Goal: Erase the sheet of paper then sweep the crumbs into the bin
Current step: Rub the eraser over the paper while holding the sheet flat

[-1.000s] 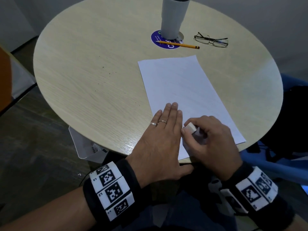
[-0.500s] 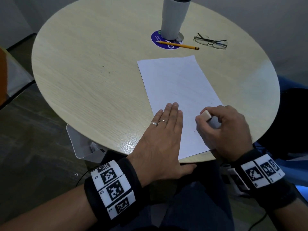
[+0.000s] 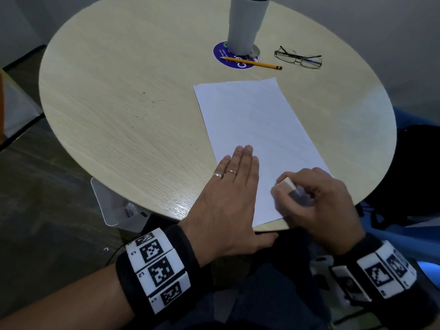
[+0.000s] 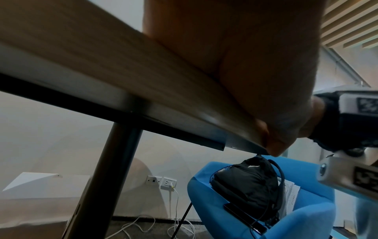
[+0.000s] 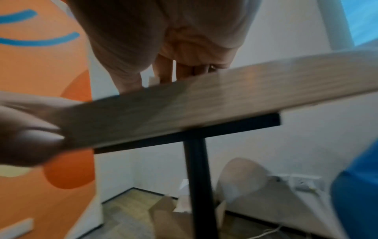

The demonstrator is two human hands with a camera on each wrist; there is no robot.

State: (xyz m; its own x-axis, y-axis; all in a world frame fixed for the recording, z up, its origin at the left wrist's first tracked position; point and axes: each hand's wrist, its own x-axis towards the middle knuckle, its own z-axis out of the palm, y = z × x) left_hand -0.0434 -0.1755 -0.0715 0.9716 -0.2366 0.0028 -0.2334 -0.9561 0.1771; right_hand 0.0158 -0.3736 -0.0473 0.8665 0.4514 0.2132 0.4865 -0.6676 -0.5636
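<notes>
Eraser (image 3: 286,183) gripped by right hand (image 3: 319,206); left hand (image 3: 228,201) flat on paper (image 3: 257,129).

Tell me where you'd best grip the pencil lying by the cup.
Probably mid-shaft, pinched from above across its long sides: the pencil lies flat, tip on the blue coaster, eraser end toward the glasses. The cup crowds the tip end.

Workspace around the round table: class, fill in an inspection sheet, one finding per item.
Surface: round wooden table, dark specks left of sheet.
Job's things: sheet of paper flat; white eraser; bin below table edge.
Clutter: tumbler, pencil, glasses.
Grippers: left hand flat on sheet; right hand pinches eraser.
Cables: white leads on floor.
Surroundings: blue chair, black backpack.
</notes>
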